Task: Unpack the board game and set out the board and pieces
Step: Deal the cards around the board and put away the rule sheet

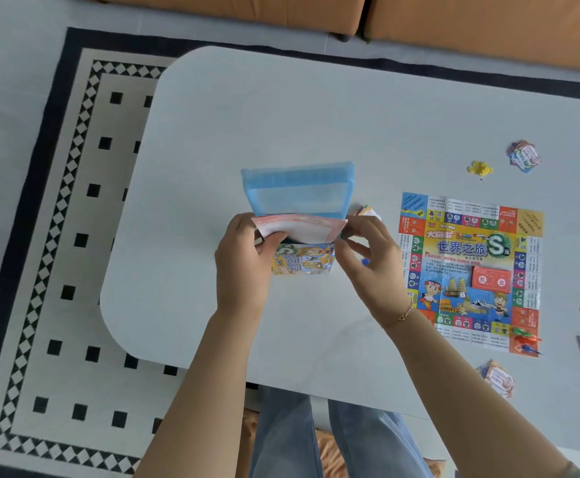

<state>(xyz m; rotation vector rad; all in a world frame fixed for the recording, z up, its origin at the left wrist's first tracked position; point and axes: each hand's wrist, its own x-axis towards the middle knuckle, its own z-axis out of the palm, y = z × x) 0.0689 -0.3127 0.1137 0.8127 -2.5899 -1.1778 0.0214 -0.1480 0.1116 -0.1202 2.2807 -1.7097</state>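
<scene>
Box (302, 262) pinched at both ends, left hand (243, 262) and right hand (367, 263), steadying it so paper sheets (298, 201) slide out upward. Board (471, 270) already unfolded flat on surface (281, 115), pieces alongside within reach.

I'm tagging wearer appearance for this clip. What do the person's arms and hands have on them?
Both forearms are bare, with no sleeves in view. The right hand has a thin gold chain bracelet at its wrist. The left hand shows no jewellery or glove.

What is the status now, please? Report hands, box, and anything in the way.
Both hands, left hand and right hand, grip the game box. Paper sheets halfway out. Board already spread, right side. Nothing blocking.
</scene>
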